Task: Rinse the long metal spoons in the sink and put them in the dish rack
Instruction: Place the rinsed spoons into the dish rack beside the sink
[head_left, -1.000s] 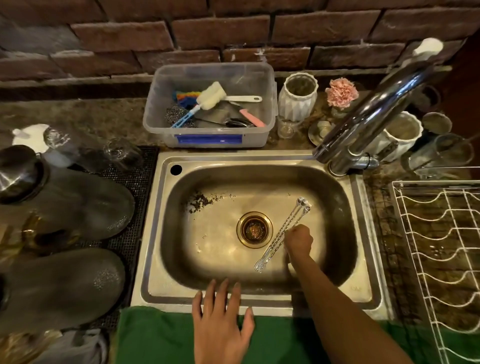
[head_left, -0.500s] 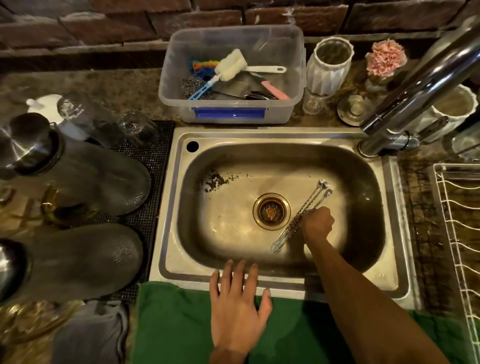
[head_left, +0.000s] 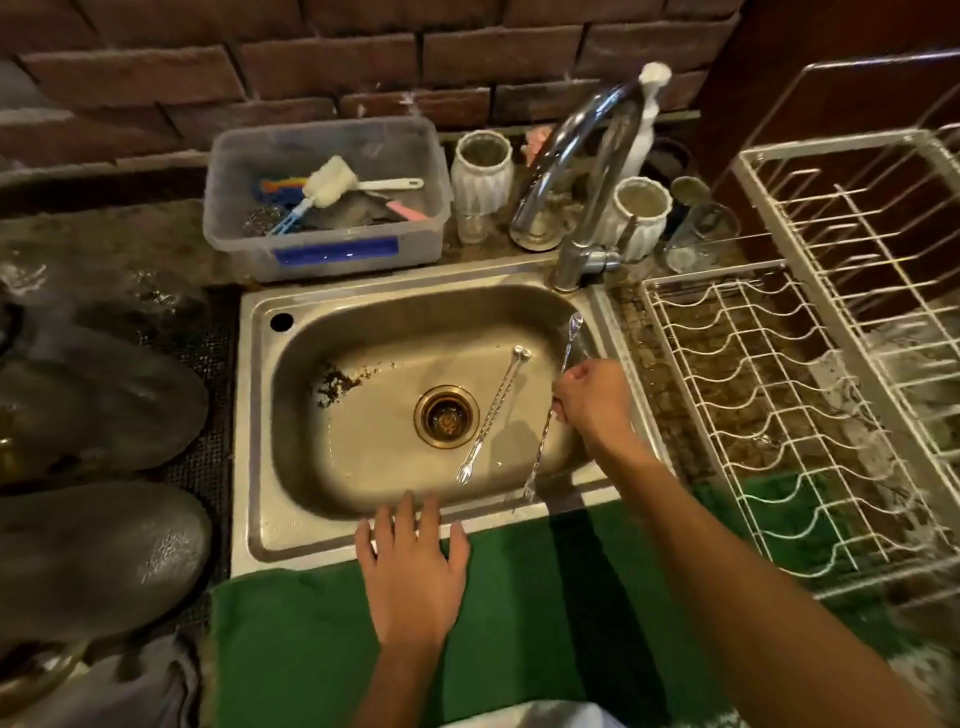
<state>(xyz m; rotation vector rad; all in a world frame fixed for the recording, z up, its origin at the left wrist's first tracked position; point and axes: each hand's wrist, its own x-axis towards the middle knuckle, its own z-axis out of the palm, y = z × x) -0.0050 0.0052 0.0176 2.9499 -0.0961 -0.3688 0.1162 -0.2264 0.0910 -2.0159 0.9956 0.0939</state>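
Right hand (head_left: 589, 400) fisted around one long metal spoon (head_left: 545, 431), lifted clear at the sink's right side, bowl end up toward the faucet (head_left: 582, 171), forked end down. Left hand (head_left: 413, 564) flat, fingers spread, holding nothing, on the sink (head_left: 291, 535) front rim and green towel (head_left: 291, 639). Two more spoons (head_left: 493, 410) lying in the basin just right of the drain (head_left: 445, 415); white wire dish rack (head_left: 779, 415) to the right.

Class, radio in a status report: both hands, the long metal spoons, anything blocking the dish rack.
Right hand grip shut on one long metal spoon. Left hand flat, open, on sink rim. Two long spoons in basin. White wire dish rack unobstructed.
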